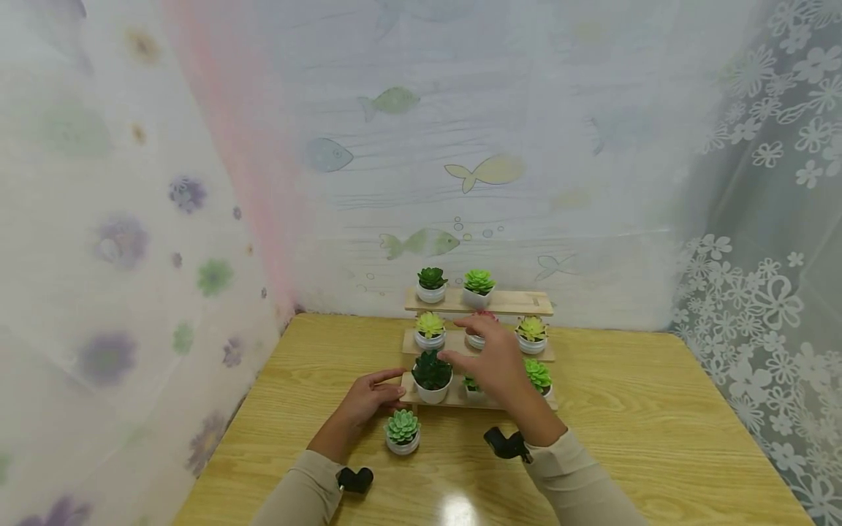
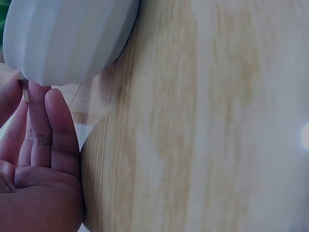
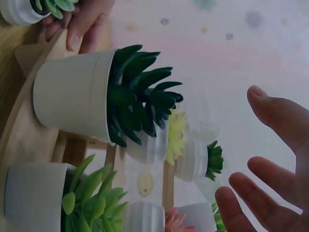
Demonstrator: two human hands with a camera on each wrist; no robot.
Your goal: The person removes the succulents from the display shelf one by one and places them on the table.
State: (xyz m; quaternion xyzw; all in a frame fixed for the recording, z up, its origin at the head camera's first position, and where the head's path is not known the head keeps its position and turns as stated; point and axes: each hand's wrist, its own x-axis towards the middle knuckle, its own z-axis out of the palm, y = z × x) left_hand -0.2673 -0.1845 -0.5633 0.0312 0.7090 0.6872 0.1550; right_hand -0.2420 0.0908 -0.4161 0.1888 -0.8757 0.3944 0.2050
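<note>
A three-tier wooden plant stand [image 1: 411, 394] carries small potted succulents. My left hand [image 1: 365, 400] pinches the left end of its lowest tier, the thumb on top and fingers underneath, as the right wrist view shows. Above that tier my right hand [image 1: 495, 361] hovers with fingers spread, holding nothing. Nearest to it is a dark green succulent [image 3: 145, 96] in a white pot, standing on the left of the lowest tier. A pale green succulent [image 1: 403, 427] in a white ribbed pot [image 2: 67, 38] sits on the table, just in front of the left hand.
Two succulents stand on the top tier, one dark green [image 1: 431, 278] and one bright green [image 1: 479, 282]. The middle tier bears yellow-green ones [image 1: 430, 326] and a pink-red one [image 3: 178, 221], partly hidden by my right hand. The wood-grain table [image 1: 625, 409] meets a printed curtain [image 1: 592, 241] behind.
</note>
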